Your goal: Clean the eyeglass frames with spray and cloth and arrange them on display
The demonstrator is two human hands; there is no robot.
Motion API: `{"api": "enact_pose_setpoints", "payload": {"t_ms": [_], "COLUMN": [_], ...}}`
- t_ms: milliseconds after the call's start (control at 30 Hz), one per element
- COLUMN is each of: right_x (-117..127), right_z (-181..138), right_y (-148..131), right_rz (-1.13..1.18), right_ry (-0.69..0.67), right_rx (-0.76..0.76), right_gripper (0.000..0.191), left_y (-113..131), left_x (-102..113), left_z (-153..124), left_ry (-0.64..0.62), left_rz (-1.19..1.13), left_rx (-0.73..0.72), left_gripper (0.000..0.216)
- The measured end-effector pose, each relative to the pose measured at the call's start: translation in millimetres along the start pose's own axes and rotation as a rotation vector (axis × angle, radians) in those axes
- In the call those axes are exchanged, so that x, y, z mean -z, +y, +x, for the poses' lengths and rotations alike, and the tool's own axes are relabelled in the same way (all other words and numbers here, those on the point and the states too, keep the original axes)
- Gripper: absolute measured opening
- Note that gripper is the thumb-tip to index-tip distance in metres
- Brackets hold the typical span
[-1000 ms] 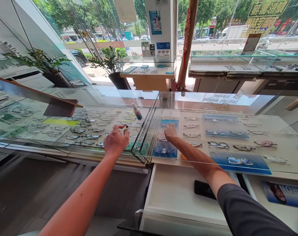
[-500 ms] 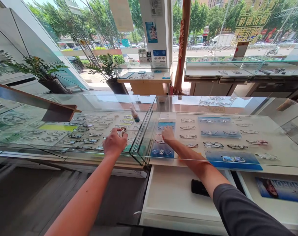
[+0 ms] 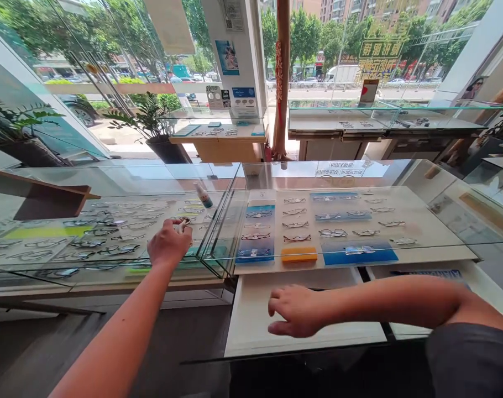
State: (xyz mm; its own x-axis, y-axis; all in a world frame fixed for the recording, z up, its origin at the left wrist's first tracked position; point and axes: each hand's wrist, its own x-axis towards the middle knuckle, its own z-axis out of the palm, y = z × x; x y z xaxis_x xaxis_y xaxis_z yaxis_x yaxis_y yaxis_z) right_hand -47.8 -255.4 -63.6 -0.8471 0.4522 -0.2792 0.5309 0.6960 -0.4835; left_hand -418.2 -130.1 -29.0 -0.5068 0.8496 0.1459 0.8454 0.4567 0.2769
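Note:
My left hand (image 3: 168,244) rests on the glass top of the left display case (image 3: 110,182), fingers closed round a small pale object (image 3: 181,224) that I cannot make out. My right hand (image 3: 295,310) hovers palm down over the white pulled-out drawer (image 3: 251,326) below the right display case (image 3: 401,182), with the fingers loosely apart and nothing in them. Rows of spectacle frames (image 3: 296,225) lie inside both cases, some on blue mats (image 3: 255,243). An orange pad (image 3: 298,254) sits at the front of the right case.
A small spray bottle (image 3: 203,195) stands on the left case's glass top. A wooden shelf edge (image 3: 40,194) juts in at the left. Potted plants (image 3: 152,119) and further glass counters (image 3: 359,113) stand by the windows behind.
My right hand has drawn back out of the right case and down to the white drawer. The view has shifted right. My left hand stays on the glass, still gripping the small object.

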Motion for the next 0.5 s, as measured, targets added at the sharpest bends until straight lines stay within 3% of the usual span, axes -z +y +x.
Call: {"api": "enact_pose_setpoints", "payload": {"t_ms": [100, 233, 300, 367, 433, 500], "right_x": [5, -17, -42, -71, -102, -131], "right_z": [-87, -184, -222, -254, -280, -299], "right_y": [-14, -11, 0, 14, 30, 46], "right_rz": [0.189, 0.351, 0.308, 0.122, -0.022, 0.093], "right_ry": [0.134, 0.506, 0.838, 1.252, 1.615, 1.852], "right_rx": [-0.119, -0.409, -0.543, -0.742, -0.99, -1.134], "right_gripper": [0.043, 0.039, 0.038, 0.043, 0.06, 0.081], "left_y": [4, 6, 7, 9, 11, 10], "left_x": [4, 2, 0, -2, 0, 8], "left_z": [-2, -5, -6, -3, 1, 3], "left_ry": [-0.009, -0.019, 0.007, 0.057, 0.082, 0.068], "left_rz": [0.029, 0.045, 0.03, -0.015, -0.072, -0.056], "left_rx": [0.024, 0.036, 0.059, 0.074, 0.073, 0.063], "left_gripper": [0.049, 0.05, 0.051, 0.056, 0.067, 0.079]}}
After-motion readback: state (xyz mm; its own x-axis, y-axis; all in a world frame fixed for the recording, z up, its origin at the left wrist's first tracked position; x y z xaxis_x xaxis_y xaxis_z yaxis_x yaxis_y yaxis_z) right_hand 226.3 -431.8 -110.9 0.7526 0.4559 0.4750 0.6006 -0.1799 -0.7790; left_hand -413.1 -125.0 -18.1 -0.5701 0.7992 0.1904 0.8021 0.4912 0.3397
